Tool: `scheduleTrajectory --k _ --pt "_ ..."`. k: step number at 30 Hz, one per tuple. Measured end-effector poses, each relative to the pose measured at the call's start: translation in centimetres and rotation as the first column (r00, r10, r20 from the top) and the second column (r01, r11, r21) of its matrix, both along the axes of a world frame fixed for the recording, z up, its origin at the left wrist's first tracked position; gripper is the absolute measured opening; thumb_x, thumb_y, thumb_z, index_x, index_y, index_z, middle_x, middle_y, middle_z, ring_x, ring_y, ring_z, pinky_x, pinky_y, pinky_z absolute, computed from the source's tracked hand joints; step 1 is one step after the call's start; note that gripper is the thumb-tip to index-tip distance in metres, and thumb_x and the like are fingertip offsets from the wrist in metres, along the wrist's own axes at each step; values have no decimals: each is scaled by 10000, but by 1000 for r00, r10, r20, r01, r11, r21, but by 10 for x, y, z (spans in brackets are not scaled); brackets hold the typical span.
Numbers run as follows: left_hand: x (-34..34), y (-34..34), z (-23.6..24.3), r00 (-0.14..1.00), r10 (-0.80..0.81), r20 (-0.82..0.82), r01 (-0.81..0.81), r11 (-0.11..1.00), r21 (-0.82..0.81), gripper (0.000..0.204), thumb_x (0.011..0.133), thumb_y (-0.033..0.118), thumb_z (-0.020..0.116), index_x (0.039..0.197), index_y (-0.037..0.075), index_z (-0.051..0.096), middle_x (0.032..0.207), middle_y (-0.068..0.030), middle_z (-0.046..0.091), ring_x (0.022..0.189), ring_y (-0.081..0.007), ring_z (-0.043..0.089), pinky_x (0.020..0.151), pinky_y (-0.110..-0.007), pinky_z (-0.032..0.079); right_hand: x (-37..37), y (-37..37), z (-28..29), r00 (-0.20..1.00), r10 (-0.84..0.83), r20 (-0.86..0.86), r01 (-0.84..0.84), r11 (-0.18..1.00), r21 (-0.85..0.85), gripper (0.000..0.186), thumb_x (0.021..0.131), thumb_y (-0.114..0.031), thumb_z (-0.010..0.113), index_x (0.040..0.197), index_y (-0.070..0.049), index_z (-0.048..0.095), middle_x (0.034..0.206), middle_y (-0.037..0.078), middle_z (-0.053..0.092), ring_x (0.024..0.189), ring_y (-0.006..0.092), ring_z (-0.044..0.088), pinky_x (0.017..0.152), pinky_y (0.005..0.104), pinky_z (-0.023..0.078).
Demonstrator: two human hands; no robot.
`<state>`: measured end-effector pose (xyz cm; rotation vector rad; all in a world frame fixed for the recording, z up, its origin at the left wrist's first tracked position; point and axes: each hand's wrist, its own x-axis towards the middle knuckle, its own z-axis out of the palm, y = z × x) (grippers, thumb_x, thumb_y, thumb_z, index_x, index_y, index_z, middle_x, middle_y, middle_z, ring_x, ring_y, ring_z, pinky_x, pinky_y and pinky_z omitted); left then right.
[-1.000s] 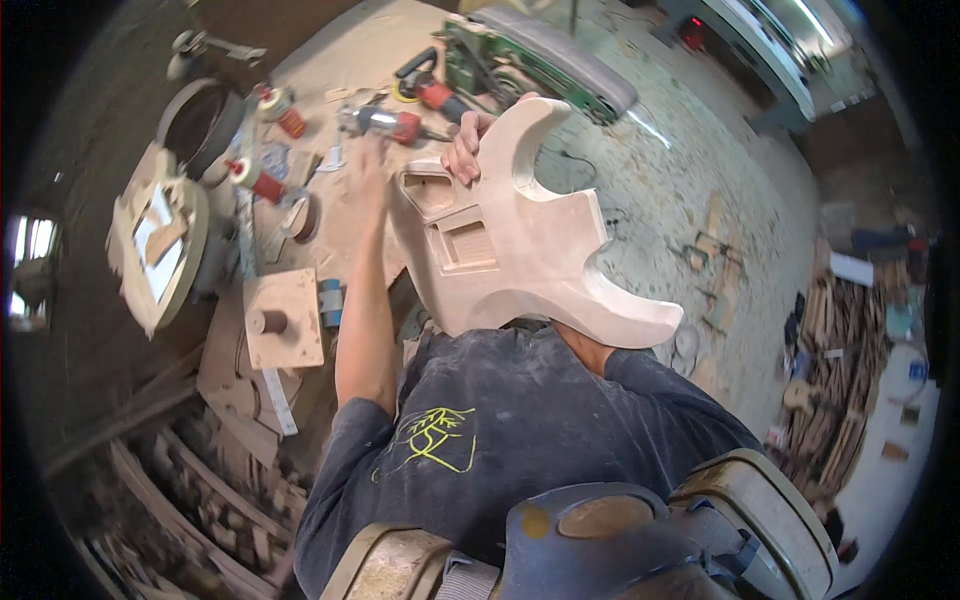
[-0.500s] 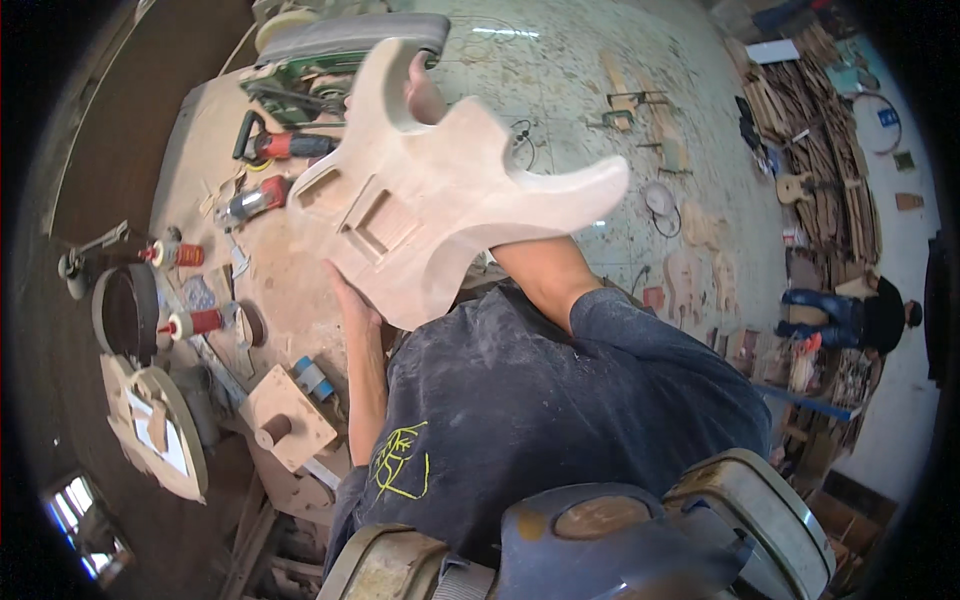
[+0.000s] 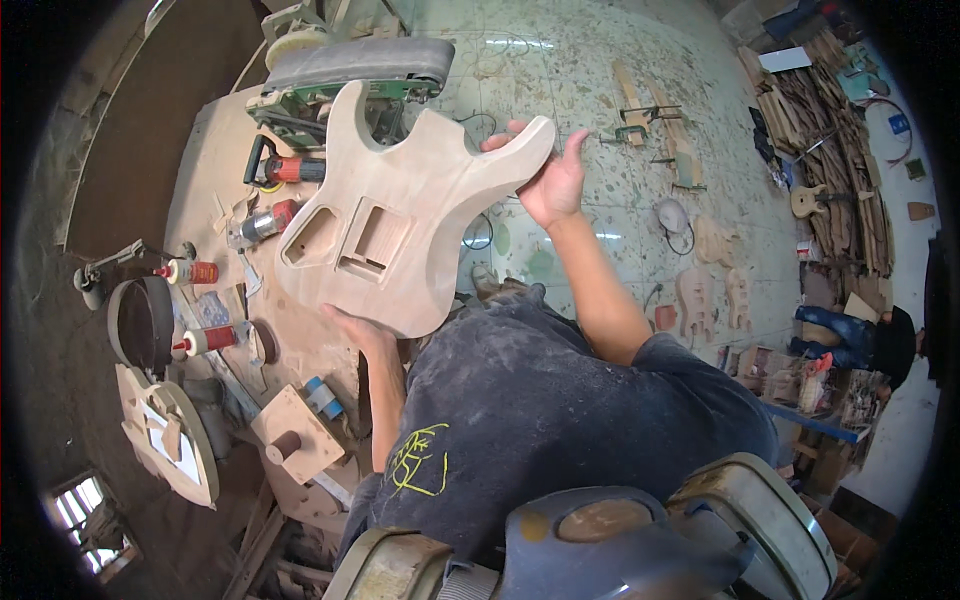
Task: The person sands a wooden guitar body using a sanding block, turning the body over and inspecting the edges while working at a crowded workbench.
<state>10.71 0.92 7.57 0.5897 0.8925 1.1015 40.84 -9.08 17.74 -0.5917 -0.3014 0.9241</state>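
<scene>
An unfinished pale wooden electric guitar body is held up in front of my chest, its flat face with routed cavities turned toward me. My left hand holds its bottom edge, thumb in sight and the other fingers hidden beneath. At the long horn on the right, my right hand grips from behind; its thumb sticks out free and fingertips show past the horn's far side.
On the workbench at left stand a belt sander, a red-and-black power tool, another red power tool and red-and-white bottles. Clamped wood and more guitar bodies lie right. A person is far right.
My right hand has moved from the cutout between the far horn and the middle to the right horn. The guitar body has turned and shifted slightly left; my left hand stays at its bottom edge.
</scene>
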Motion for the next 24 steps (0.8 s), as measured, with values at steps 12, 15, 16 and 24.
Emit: scheduleTrajectory --k 12,15,16,24 --pt "-3 5 2 949 277 153 -295 949 108 708 979 567 289 1467 67 403 1484 -148 441 1347 -361 444 1124 -523 372 5 0 8 1000 -13 -1 13 1000 17 971 858 -848 266 1201 15 552 1091 258 649 1054 387 641 962 521 495" --pt "15 1 51 959 219 179 -254 945 207 675 975 531 330 1464 73 408 1468 -167 455 1335 -380 455 1115 -548 380 6 -5 9 999 -25 31 24 999 32 963 859 -847 266 1194 7 558 1070 241 661 1045 354 651 950 500 504" --pt "18 -3 70 950 197 242 -252 941 224 658 974 509 345 1463 74 409 1460 -175 461 1329 -387 460 1111 -557 383 6 -5 10 999 -30 30 29 999 37 963 859 -847 266 1194 7 558 1070 241 661 1045 354 651 950 500 504" --pt "-41 62 -12 924 -175 341 28 918 395 723 921 534 449 1465 61 412 1475 -173 457 1332 -390 464 1114 -574 371 -6 -18 22 966 -102 239 185 914 -360 809 943 -752 269 1196 -45 570 1044 157 679 954 262 686 746 433 609"
